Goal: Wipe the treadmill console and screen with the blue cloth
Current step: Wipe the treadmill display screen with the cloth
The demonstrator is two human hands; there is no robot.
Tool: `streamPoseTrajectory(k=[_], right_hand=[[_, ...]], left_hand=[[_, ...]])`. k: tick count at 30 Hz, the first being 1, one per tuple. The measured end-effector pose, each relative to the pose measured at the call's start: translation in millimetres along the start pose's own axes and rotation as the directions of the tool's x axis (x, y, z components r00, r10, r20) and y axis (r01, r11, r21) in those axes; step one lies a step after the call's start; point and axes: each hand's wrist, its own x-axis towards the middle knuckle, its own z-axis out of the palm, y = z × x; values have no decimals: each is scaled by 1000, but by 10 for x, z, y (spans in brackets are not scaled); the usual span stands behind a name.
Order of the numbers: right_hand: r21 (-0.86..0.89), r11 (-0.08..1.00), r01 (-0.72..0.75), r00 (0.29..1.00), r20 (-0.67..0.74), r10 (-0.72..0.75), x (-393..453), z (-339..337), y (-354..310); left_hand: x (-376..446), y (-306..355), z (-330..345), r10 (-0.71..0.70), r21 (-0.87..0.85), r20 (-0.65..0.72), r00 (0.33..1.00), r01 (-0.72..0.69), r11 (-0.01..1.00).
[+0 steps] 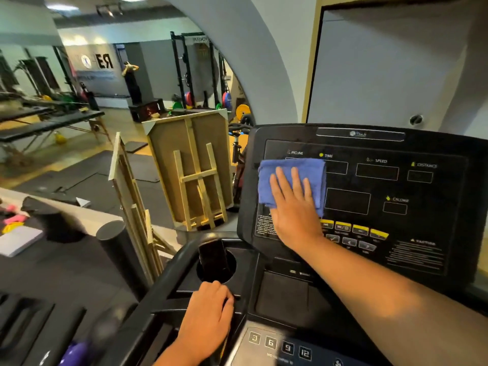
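Wiping underway: right hand (293, 207), fingers spread flat, presses blue cloth (287, 175) on screen (369, 186) left side; next sweep rightward. Left hand (208, 313), fingers curled, grips console (280, 299) edge.

The right hand (294, 204) is held flat with the fingers (282, 180) spread and pointed upward, the palm pressed forward, the bare forearm stretched in from the lower right. The left hand (208, 318) is set lower, palm down, its fingers curled over an edge, the wrist bent slightly.
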Motion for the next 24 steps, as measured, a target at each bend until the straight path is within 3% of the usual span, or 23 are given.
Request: streamPoseTrajectory(k=[4, 8, 10, 13, 15, 17, 19, 21, 24], right_hand=[[-55, 932, 358, 920, 192, -342, -540, 287, -291], [-86, 881, 466, 868, 237, -436, -770, 235, -91], [-99, 925, 366, 910, 247, -333, -732, 142, -7], [-109, 992, 56, 991, 128, -42, -282, 6, -70], [-92, 989, -118, 990, 64, 124, 134, -67, -230], [-86, 979, -183, 980, 59, 188, 375, -40, -416], [-72, 997, -22, 995, 93, 28, 296, 75, -538], [-80, 967, 240, 959, 177, -223, -22, 196, -553], [-99, 923, 372, 902, 275, -334, -479, 264, -383]], left_hand=[[148, -201, -48, 67, 29, 40, 997, -68, 997], [138, -214, -30, 106, 104, 39, 994, -110, 989], [111, -206, -45, 119, 132, 42, 992, -124, 983], [124, -198, -68, 116, 138, 43, 992, -121, 983], [132, -190, -58, 115, 148, 59, 992, -123, 981], [132, -203, -59, 112, 137, 68, 991, -120, 983], [127, -220, -73, 116, 122, 82, 990, -126, 985], [120, -229, -86, 127, 101, 102, 987, -137, 985], [118, -221, -104, 142, 71, 92, 986, -149, 986]])
